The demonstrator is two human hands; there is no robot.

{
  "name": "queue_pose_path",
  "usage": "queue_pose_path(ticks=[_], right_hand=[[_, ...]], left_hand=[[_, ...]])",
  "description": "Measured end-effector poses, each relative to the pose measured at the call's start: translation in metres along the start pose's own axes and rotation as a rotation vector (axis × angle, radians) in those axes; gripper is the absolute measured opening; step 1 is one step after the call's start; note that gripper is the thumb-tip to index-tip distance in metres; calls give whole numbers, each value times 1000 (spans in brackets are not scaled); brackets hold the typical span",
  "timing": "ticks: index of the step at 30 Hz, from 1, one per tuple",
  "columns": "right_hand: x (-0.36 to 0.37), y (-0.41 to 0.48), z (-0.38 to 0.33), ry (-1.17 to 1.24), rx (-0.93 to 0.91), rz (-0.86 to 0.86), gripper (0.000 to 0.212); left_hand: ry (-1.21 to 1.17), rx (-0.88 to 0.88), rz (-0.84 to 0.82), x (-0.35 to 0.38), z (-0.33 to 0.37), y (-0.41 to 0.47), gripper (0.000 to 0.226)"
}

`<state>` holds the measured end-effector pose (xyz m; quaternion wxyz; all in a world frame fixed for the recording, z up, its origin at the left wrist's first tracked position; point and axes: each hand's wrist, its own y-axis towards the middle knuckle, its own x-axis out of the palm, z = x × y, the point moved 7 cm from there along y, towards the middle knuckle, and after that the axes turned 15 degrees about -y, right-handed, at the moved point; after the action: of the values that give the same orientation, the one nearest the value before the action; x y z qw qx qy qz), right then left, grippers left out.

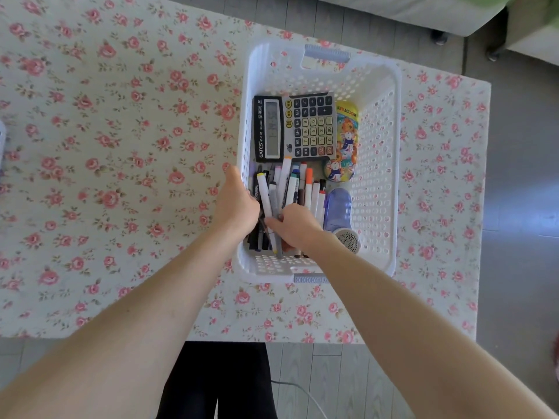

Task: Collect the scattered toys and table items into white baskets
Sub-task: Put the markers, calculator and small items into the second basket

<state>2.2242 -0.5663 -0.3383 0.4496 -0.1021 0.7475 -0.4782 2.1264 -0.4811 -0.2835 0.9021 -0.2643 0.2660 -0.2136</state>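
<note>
"Table [121,176], floral cloth, fills most of the frame. Next?"

"White basket [379,176], perforated walls, grey handles, standing on the table right of centre."

"Contents, biggest first?"

"Calculator [296,128] lying flat in the basket's upper left part, display toward the left wall. Below it a pile of markers [302,182], caps mostly pointing to the top of the frame, spread across the lower left part."

"Right side?"

"Colourful cartoon tin [343,146] just beside the calculator's right edge. Blue gadget [337,210] with a round mesh head below the tin, next to the markers."

"Hands?"

"Left hand [236,204] at the basket's left wall, thumb along the outside of the rim, fingers reaching inside and hidden. Can't tell what they grip, if anything. Right hand [295,225] inside the basket at lower centre, fingers curled round several markers."

"Touching each other?"

"Close together over the marker pile; contact unclear."
</note>
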Motion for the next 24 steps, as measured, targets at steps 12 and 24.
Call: queue_pose_path(ticks=[12, 24], right_hand=[[-56, -6, 19, 42, -16, 208, 29], [-123, -73, 117, 619, 174, 1013, 11]], left_hand=[[-28, -19, -11, 0, -3, 0, 31], [-57, -33, -41, -8, 3, -6, 16]])
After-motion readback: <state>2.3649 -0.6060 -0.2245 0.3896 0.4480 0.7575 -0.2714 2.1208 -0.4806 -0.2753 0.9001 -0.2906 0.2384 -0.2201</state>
